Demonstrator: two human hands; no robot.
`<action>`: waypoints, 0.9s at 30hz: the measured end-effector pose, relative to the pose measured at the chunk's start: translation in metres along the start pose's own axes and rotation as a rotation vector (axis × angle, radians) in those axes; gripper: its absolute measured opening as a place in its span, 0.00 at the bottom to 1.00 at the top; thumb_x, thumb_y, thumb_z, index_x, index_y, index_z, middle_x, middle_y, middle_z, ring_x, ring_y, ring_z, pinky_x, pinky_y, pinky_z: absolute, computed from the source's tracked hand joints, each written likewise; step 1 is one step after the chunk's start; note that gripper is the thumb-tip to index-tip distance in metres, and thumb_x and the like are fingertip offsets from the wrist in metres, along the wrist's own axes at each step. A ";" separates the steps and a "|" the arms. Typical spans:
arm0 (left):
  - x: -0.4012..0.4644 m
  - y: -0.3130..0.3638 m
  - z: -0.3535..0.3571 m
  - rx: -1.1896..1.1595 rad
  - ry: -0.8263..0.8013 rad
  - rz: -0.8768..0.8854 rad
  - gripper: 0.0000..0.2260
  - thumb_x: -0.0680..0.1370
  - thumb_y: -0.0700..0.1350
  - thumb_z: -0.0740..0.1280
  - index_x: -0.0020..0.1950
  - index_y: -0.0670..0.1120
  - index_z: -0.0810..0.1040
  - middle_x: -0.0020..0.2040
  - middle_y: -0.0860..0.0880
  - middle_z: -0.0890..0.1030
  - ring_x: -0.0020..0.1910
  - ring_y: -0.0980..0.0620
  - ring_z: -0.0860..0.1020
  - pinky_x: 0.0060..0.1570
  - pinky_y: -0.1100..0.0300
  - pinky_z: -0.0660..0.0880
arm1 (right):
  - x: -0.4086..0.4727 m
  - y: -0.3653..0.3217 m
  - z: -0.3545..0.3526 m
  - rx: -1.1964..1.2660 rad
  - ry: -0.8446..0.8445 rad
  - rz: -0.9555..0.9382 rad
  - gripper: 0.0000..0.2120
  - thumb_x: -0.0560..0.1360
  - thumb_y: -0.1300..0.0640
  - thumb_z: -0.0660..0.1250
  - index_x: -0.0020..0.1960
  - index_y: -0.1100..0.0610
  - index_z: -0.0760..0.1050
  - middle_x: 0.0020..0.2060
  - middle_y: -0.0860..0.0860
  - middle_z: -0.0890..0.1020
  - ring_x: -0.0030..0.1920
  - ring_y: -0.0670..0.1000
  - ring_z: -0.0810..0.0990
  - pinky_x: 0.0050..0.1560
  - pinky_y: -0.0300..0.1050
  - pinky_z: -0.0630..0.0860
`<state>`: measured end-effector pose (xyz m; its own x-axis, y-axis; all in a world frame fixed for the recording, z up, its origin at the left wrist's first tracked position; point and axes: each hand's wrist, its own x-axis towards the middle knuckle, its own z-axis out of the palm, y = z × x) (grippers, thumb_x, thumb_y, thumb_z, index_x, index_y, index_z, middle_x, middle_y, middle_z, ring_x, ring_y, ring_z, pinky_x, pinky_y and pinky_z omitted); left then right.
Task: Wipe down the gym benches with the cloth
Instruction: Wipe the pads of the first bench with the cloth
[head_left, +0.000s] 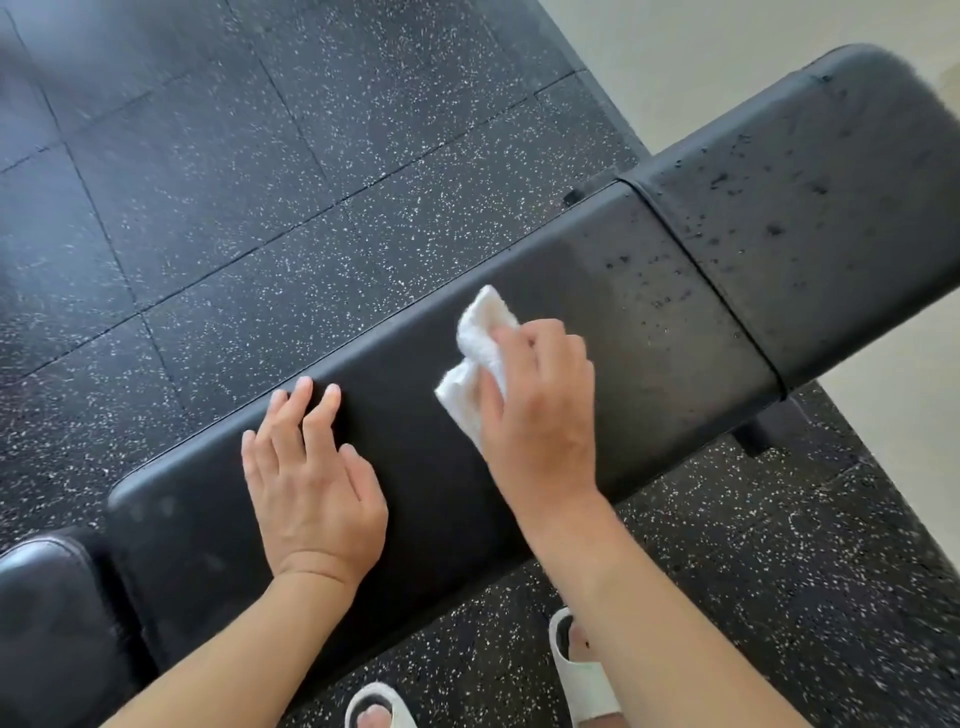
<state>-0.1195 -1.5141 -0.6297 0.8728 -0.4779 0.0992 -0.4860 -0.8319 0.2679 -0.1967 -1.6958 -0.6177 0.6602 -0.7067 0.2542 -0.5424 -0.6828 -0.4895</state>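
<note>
A long black padded gym bench runs diagonally from lower left to upper right. My right hand grips a bunched white cloth and holds it down on the middle of the long pad. My left hand rests flat on the pad to the left of the cloth, fingers straight and spread. The separate pad section at the upper right is dotted with droplets, and some droplets also lie on the near end of the long pad.
Black speckled rubber floor tiles surround the bench. A pale floor begins at the upper right. Another black pad sits at the lower left. My feet in white slippers stand close under the bench's near side.
</note>
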 end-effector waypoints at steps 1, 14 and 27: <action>0.000 -0.002 0.002 0.015 -0.005 0.002 0.23 0.80 0.45 0.55 0.74 0.41 0.71 0.77 0.39 0.70 0.79 0.34 0.65 0.77 0.31 0.59 | -0.009 -0.026 0.013 0.025 -0.027 -0.068 0.08 0.76 0.57 0.71 0.55 0.57 0.80 0.49 0.54 0.77 0.45 0.57 0.72 0.43 0.54 0.71; 0.000 0.000 -0.001 0.010 -0.005 -0.015 0.25 0.78 0.45 0.56 0.75 0.41 0.71 0.78 0.39 0.69 0.79 0.34 0.64 0.78 0.33 0.57 | 0.024 0.099 -0.056 0.082 -0.086 -0.150 0.16 0.81 0.54 0.63 0.63 0.58 0.84 0.52 0.56 0.79 0.46 0.59 0.75 0.47 0.58 0.75; 0.001 -0.004 0.003 -0.010 -0.016 -0.012 0.25 0.79 0.49 0.56 0.74 0.42 0.70 0.78 0.39 0.69 0.79 0.33 0.65 0.77 0.32 0.58 | -0.038 -0.059 0.024 0.087 -0.159 -0.266 0.14 0.78 0.49 0.69 0.55 0.59 0.81 0.48 0.56 0.78 0.45 0.58 0.72 0.42 0.56 0.70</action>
<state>-0.1165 -1.5125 -0.6333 0.8775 -0.4728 0.0808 -0.4753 -0.8346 0.2783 -0.1775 -1.6248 -0.6183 0.8498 -0.4628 0.2524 -0.2977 -0.8164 -0.4948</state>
